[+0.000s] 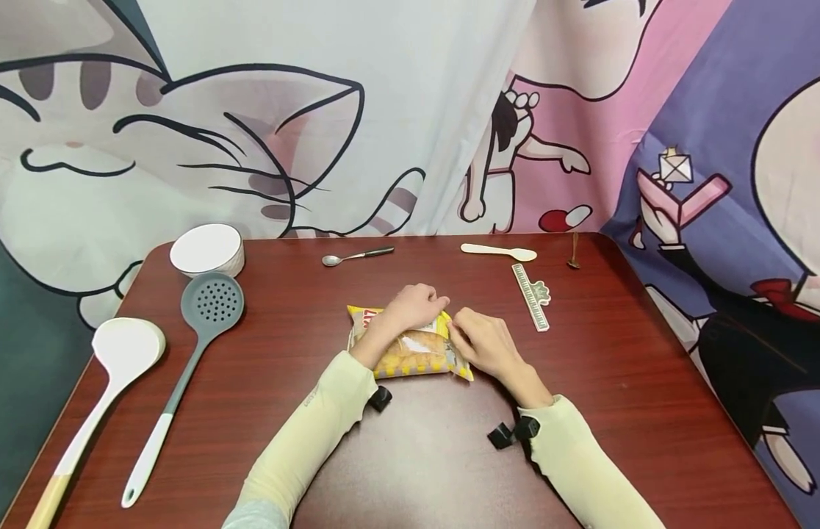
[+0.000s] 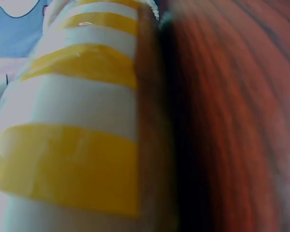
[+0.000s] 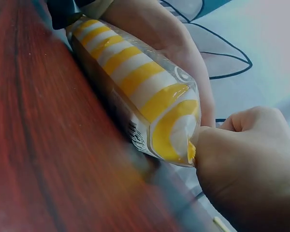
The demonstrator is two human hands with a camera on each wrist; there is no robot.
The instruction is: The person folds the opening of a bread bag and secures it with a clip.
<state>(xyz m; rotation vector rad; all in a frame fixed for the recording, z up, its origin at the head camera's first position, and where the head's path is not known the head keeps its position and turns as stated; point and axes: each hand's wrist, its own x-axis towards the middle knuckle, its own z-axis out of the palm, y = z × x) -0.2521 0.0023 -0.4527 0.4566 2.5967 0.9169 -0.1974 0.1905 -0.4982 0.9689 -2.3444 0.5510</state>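
Note:
A clear and yellow food packet lies near the middle of the table, golden pieces showing through its window. My left hand reaches across its top, fingers curled at the upper right corner. At the right end, my right hand pinches the packet's edge, close beside the left fingertips. In the right wrist view the yellow-and-white striped side of the packet faces the camera, and the right hand grips its crimped end. The striped packet fills much of the left wrist view, where no fingers show.
To the left are a white bowl, a grey slotted skimmer and a white ladle. Along the back lie a metal spoon, a cream spoon and a small brown utensil. A ruler lies right of the hands.

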